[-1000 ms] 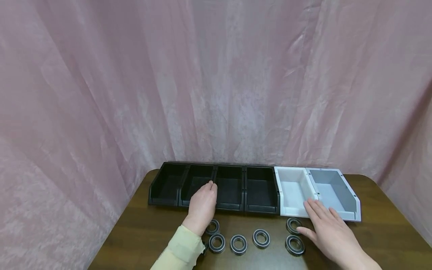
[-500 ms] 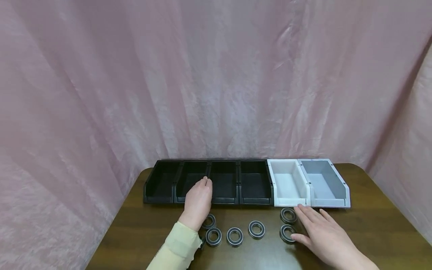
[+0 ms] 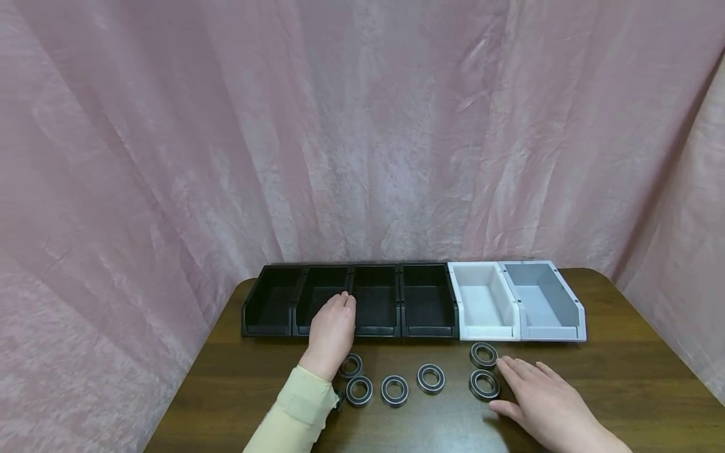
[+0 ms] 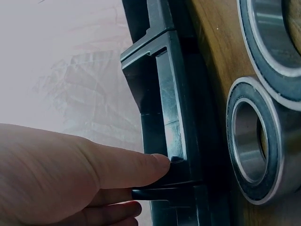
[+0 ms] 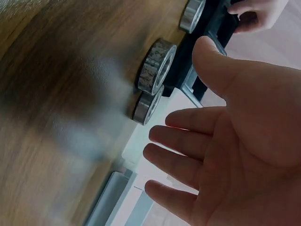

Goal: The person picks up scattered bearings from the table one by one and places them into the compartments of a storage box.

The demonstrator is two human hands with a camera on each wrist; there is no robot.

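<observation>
A row of four-sided parts bins runs along the back of the table. My left hand [image 3: 331, 330] reaches over the divider between the second and third black bins [image 3: 376, 331]. In the left wrist view, its thumb [image 4: 141, 165] lies in one bin and its curled fingers [image 4: 115, 213] are beyond the divider, so the wall is gripped between them. My right hand [image 3: 546, 399] holds nothing; its fingers are extended and spread, low over the table. Beside its index finger and thumb lie two ball bearings [image 3: 474, 385], one behind the other, in front of the white bin [image 3: 489, 334].
Several more bearings [image 3: 394, 402] lie on the wooden table [image 3: 204, 390], two of them close to the left wrist. At the row's right end stands a light grey bin [image 3: 554, 335]. A pink curtain [image 3: 362, 138] hangs behind the table.
My right hand has drawn back from the front edge of the white and grey bins toward the table. My left hand stays on the divider. The head view has shifted slightly.
</observation>
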